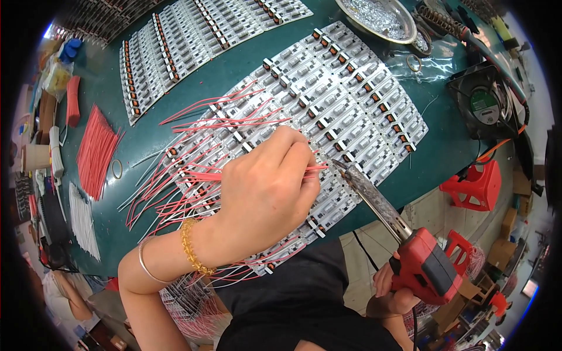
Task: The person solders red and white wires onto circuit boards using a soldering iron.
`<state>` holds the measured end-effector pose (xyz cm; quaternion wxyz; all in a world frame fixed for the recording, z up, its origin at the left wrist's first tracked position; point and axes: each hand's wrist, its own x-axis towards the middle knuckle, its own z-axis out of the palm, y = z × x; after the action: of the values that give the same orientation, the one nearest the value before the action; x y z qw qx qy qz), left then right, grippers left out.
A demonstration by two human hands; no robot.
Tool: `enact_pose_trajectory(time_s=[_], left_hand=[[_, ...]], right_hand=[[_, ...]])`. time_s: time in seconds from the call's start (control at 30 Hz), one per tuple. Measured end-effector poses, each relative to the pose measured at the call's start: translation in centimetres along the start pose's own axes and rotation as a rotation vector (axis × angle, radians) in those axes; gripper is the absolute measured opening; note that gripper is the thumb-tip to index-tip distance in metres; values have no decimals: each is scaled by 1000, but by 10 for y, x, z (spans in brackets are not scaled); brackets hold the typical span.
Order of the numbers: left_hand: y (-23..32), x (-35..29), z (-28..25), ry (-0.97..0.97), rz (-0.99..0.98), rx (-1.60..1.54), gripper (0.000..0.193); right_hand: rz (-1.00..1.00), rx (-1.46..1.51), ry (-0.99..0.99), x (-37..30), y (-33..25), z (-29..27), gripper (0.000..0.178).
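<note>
My left hand (266, 187) hovers over a panel of small white circuit boards (351, 99) on the green table and pinches a bunch of thin red wires (202, 175), their ends poking out past my fingertips. My right hand (391, 291) grips the red handle of a soldering iron (424, 266). Its long metal barrel slants up to the left, and the tip (338, 165) sits just right of the wire ends, close above the boards. Red and white wires (175, 202) stick out from boards under and left of my left hand.
A second board panel (175, 52) lies at the back left. A loose red wire bundle (96, 149) and white wires (82, 219) lie at the left. A metal dish of solder scraps (374, 17), an iron stand (439, 23) and a black fan (486, 102) sit at the right. Red stools (477, 187) stand below.
</note>
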<state>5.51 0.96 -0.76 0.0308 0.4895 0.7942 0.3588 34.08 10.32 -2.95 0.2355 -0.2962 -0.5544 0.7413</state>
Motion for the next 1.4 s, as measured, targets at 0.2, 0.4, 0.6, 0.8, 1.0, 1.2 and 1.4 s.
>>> enact_pose_trajectory(time_s=[0.2,0.4,0.6,0.8,1.0,1.2,1.4], left_hand=[[1,0,-1,-1,7,-18,11],[-9,-5,-18,4,39,-211,8],[-5,-10,-45,239,-9,-108,12],[15,-7,-35,28,-130,-182,11],[12,-8,-1,-16,-28,-111,12],[10,-9,4,9,-9,-75,11],[9,-8,2,11,-19,-92,12]], right_hand=[[-16,-18,22,2,-1,8,90],[-42,-40,-44,16,-15,24,87],[-72,-31,-30,11,-15,20,88],[-100,-36,173,-1,-5,14,87],[-56,1,164,-11,5,7,93],[-17,-13,40,-13,5,-4,94],[-26,-9,2,-12,5,-5,84]])
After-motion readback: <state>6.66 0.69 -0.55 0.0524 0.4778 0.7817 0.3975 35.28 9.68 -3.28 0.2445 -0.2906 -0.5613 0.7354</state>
